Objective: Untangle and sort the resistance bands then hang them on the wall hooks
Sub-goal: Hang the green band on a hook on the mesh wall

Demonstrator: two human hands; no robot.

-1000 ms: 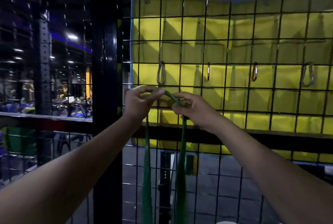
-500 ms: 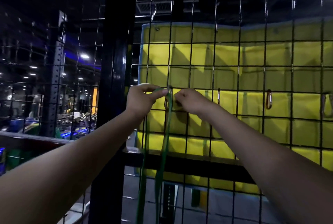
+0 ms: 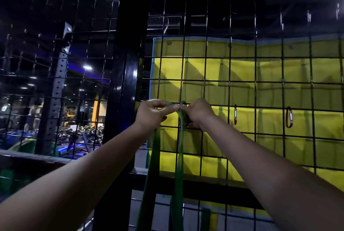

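A green resistance band (image 3: 179, 156) hangs in two strands down the black wire grid wall (image 3: 242, 82). My left hand (image 3: 152, 114) pinches the top loop of the band between thumb and fingers. Right beside it, my right hand (image 3: 198, 112) grips the leftmost carabiner hook (image 3: 183, 119), which is mostly hidden behind the fingers and the band. The band's top loop meets this hook; whether it is threaded through cannot be told. Both hands nearly touch at the hook.
Two more carabiner hooks (image 3: 235, 114) (image 3: 288, 117) hang bare on the grid to the right. A yellow padded mat (image 3: 270, 91) lies behind the grid. A thick black post (image 3: 126, 82) stands left of the hands, with a dim gym beyond.
Both hands have lifted the band's top loop up to the leftmost hook. The right hand has let go of the band and closed around the hook.
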